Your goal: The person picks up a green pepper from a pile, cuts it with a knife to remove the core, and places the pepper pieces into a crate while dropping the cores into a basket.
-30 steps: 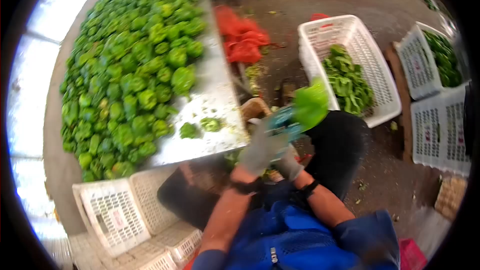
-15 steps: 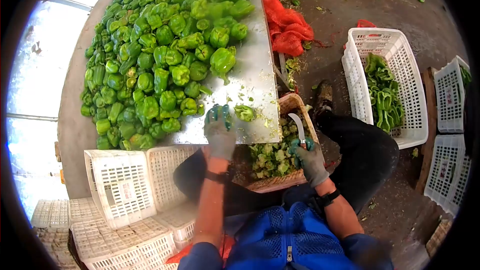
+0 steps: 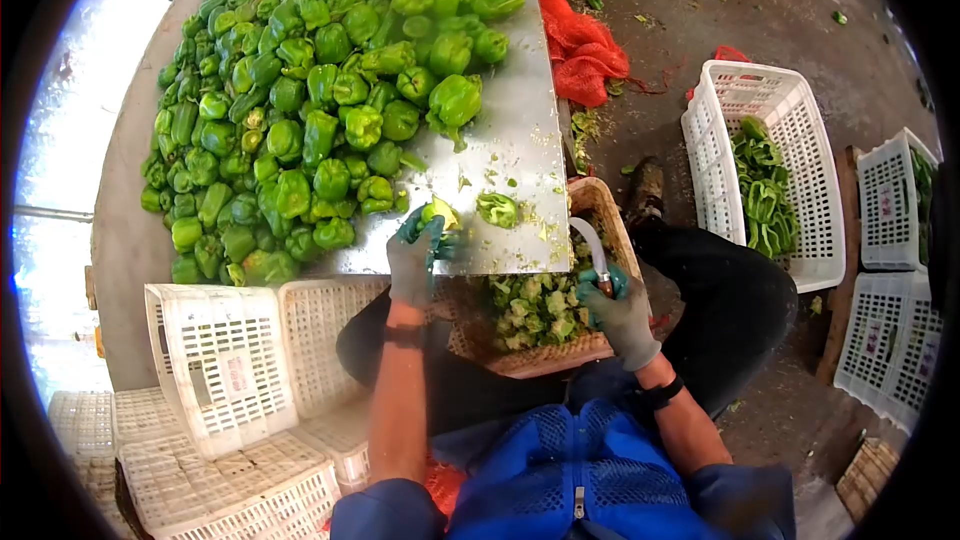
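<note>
My left hand [image 3: 413, 258], in a grey-green glove, is at the front edge of the metal table [image 3: 490, 155]. Its fingers are closed on a green bell pepper [image 3: 438, 212] whose pale side faces up. Just to its right lies another bell pepper [image 3: 497, 209], apart from the hand. My gloved right hand [image 3: 618, 308] grips the brown handle of a curved knife [image 3: 592, 243], blade pointing up and away from me. Under that hand, a crate [image 3: 597, 198] of pale green pepper scraps [image 3: 537, 310] stands between my legs, partly hidden by the table.
A large heap of bell peppers [image 3: 320, 90] covers the table's left and far parts. White crates [image 3: 225, 370] stand at the lower left. On the right floor are a white crate [image 3: 835, 175] with long green peppers [image 3: 765, 190], more crates [image 3: 885, 330] and red netting [image 3: 585, 45].
My left hand has drawn slightly left and toward me, and the pale side of its pepper now shows. The knife stays in my right hand. The whole view has shifted a little.
</note>
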The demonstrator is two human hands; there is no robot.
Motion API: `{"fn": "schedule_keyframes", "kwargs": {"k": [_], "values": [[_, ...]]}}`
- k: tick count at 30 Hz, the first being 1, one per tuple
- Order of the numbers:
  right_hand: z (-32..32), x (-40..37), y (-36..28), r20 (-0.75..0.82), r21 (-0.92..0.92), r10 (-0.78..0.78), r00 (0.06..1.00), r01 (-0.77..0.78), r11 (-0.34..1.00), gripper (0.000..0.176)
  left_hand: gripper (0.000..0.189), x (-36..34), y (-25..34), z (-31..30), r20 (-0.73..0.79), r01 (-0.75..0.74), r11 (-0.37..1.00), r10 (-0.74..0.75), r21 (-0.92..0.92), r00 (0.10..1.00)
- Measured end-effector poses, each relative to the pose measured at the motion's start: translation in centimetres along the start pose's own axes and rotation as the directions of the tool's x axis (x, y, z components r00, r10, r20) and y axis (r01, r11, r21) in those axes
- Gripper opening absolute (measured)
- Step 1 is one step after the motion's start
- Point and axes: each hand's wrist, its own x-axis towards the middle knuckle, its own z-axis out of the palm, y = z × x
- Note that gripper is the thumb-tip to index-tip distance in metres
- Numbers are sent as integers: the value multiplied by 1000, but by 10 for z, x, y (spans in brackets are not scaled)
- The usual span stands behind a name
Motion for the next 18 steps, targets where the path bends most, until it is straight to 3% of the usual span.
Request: {"fn": "schedule_keyframes", "kwargs": {"k": [1,2,3,5,7,9,10,15,17,18], "values": [[7,-1,2,17,-82,-100,995,101,992,13,39,-17,10,7,57,209,901,-202,-381,978],[15,-3,1,41,-162,-197,979,201,966,15,35,-32,12,15,114,175,845,-136,-505,984],[23,-7,-8,38,-174,-200,979,204,964,15,33,-45,18,26,93,166,851,-137,-498,986],[38,-14,-35,148,-369,-418,896,443,817,30,34,-59,-3,33,152,204,859,-149,-469,977],[45,-14,-43,171,-411,-410,896,443,797,41,33,-83,9,48,189,207,851,-130,-483,973],[50,-17,-61,276,-463,-578,767,634,620,47,34,-101,14,59,195,256,829,-181,-497,964],[48,-16,-59,287,-437,-585,758,647,625,51,35,-104,8,57,254,273,891,-188,-363,949],[34,-20,-63,433,-467,-398,809,579,669,47,39,-134,9,63,406,395,840,-235,-372,883],[31,-25,-56,320,-327,-327,889,427,843,45,39,-148,9,67,409,338,814,-137,-473,902],[31,-32,-60,286,-240,-177,942,249,938,44,36,-149,-17,72,422,380,728,-136,-571,896]]}}
